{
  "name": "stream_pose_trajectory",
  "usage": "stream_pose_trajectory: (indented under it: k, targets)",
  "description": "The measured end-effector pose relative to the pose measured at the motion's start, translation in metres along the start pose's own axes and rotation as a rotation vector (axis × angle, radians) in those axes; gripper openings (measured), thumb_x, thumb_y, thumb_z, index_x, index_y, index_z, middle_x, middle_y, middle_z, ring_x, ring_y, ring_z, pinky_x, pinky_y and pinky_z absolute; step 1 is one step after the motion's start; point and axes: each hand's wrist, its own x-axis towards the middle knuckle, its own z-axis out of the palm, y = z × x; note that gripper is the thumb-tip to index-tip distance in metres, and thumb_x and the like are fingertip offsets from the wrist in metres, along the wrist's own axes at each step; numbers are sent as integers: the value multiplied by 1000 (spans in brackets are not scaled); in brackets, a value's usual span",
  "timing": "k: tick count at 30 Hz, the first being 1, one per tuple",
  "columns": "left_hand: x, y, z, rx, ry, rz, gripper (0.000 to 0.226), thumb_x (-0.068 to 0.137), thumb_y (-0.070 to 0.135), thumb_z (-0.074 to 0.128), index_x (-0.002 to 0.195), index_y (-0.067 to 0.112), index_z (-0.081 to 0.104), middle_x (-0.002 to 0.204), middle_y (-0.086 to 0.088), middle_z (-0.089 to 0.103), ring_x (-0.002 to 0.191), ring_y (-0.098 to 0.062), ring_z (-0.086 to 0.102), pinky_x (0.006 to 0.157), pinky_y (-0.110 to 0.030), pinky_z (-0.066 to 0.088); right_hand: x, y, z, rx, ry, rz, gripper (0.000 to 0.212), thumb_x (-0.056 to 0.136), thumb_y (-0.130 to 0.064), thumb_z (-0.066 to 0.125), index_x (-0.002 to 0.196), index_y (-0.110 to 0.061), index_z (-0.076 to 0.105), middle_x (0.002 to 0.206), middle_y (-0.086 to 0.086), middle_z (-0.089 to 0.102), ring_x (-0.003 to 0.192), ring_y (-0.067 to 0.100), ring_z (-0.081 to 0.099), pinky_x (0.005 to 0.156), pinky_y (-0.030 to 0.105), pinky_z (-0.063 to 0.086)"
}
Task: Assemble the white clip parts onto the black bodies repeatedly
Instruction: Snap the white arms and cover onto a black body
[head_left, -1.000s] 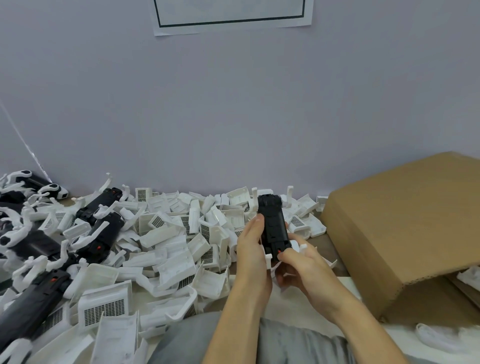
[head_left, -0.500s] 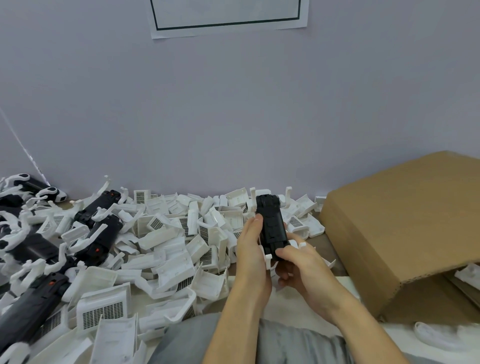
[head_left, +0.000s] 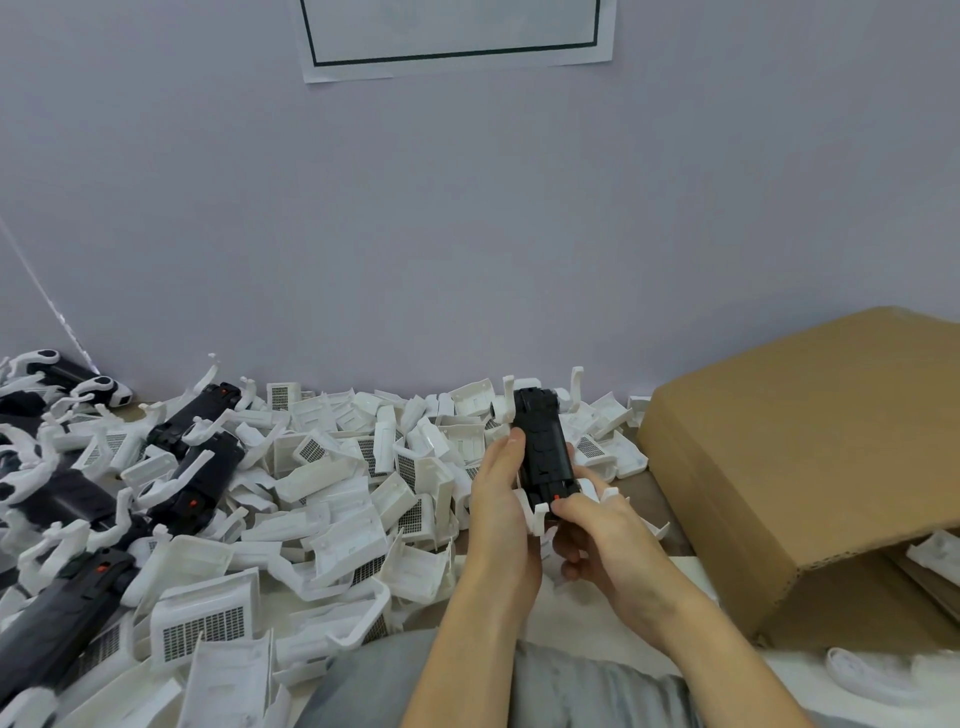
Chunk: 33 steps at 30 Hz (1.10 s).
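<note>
Black body (head_left: 543, 447) held up in front of me over the near edge of the white clip parts (head_left: 332, 483), long axis pointing away toward the wall. My left hand (head_left: 501, 499) lies along its left flank, fingers fairly straight, thumb up the side, bracing more than gripping. My right hand (head_left: 597, 525) pinches the near end, thumb by the small red dot, where a white clip (head_left: 537, 512) sits against the body; whether it is seated I cannot tell. Judgement on handling: rigid moulded plastic, light, smooth enough to slip, so hold the body by its long flat sides and press near the joint. The thin curved arms on the clips look like the part to snap, so no levering on them. Count: one body in hand; finished bodies (head_left: 192, 467) with clips fitted lie to the left, at least six, some partly cut off at the edge. Loose clips far too many and tangled to count, dozens. One cardboard box (head_left: 810, 457) on the right.
</note>
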Motion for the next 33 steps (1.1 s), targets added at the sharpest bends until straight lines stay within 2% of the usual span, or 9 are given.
stream_pose_trajectory:
  k: [3,6,9,11,15,20,22,28,33]
  targets:
    - [0,1,1,-30,61,81,34,99,34,58,118,7,68,105,-16,73,86,-24,68,77,-40,53,-1,-3,1,58,-11,19,44,77,-23,62,120,-31,60,68,0,64,57,14,56,53,27,45]
    - [1,1,-2,-31,165,225,19,93,25,71,111,28,65,96,-7,75,84,-23,71,74,-42,58,-3,-8,-1,69,126,-24,30,94,-17,62,118,-35,60,76,-1,69,59,12,61,56,30,50]
    - [2,-2,-5,92,269,293,32,83,28,83,101,44,61,104,-4,74,89,-25,73,82,-52,59,-5,-12,-4,-36,295,-169,21,98,-19,60,111,-34,67,92,-9,69,71,4,63,63,24,48]
    - [2,-3,-4,197,301,355,37,78,32,87,98,47,60,107,0,71,91,-24,73,82,-49,61,-5,-14,-3,-106,340,-286,17,98,-18,61,104,-30,73,98,-12,73,88,6,66,68,15,49]
    - [1,-4,0,206,186,378,14,93,28,72,105,35,70,105,-3,75,101,-28,72,88,-49,59,-8,-17,5,-166,236,-360,21,101,-20,58,112,-23,75,105,-7,77,102,10,71,86,26,57]
    - [2,-6,-3,255,101,347,29,90,6,73,107,29,72,91,6,77,76,-7,73,63,-27,56,-9,-19,7,-109,245,-403,12,96,-27,67,104,-27,76,93,-2,78,88,17,75,73,28,61]
    - [3,-6,-3,244,97,328,29,87,6,76,106,28,70,90,11,77,76,-5,73,63,-24,56,-8,-19,5,-95,274,-405,11,95,-24,68,102,-27,77,91,-2,78,85,18,75,68,26,61]
    - [2,-9,2,145,-45,214,24,91,28,72,108,10,76,108,-12,76,107,-31,71,97,-52,54,-8,-20,-2,97,194,-353,24,100,-12,56,110,-18,77,102,5,78,96,18,74,73,23,58]
    - [0,-8,2,211,-147,206,42,87,46,66,106,11,79,105,-18,76,103,-37,72,90,-49,58,-11,-25,-8,54,192,-326,27,101,-24,53,104,-15,78,97,9,77,92,21,73,72,27,58]
